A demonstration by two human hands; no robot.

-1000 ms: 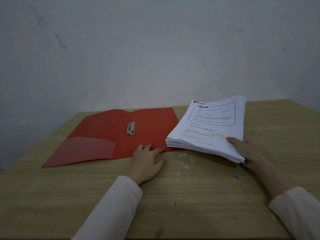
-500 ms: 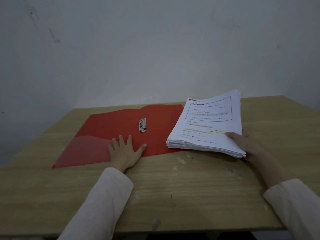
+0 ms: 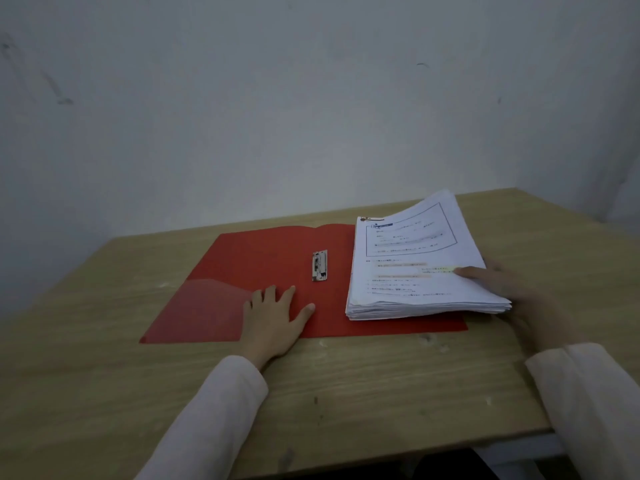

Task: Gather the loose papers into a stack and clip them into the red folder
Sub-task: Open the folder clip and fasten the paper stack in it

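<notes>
Left hand: the left hand (image 3: 273, 318) is laid flat with fingers straight and spread, pressed on the near edge of the red folder (image 3: 277, 251), nothing being gripped.
Right hand: the right hand (image 3: 502, 285) is clamped on the paper stack (image 3: 412, 271) at its right edge, thumb on top; the fingers underneath are hidden.
Stack position: the stack is set over the right half of the open folder, toward the right side of the table (image 3: 346, 386); its right edge appears raised, its left side resting down.
Clip: a metal clip (image 3: 319, 265) is seen at the folder's spine, just beside the stack's left edge, apart from both hands.
Handling, judged: the stack is thick, so likely heavy and floppy; sheets may fan or slide. A hold at both long edges is advised.
Folder, judged: thin, flexible, probably slippery; it is best pinned flat.
Writing: printed lines, a boxed panel and highlighted marks are visible, but too blurred to be read.
</notes>
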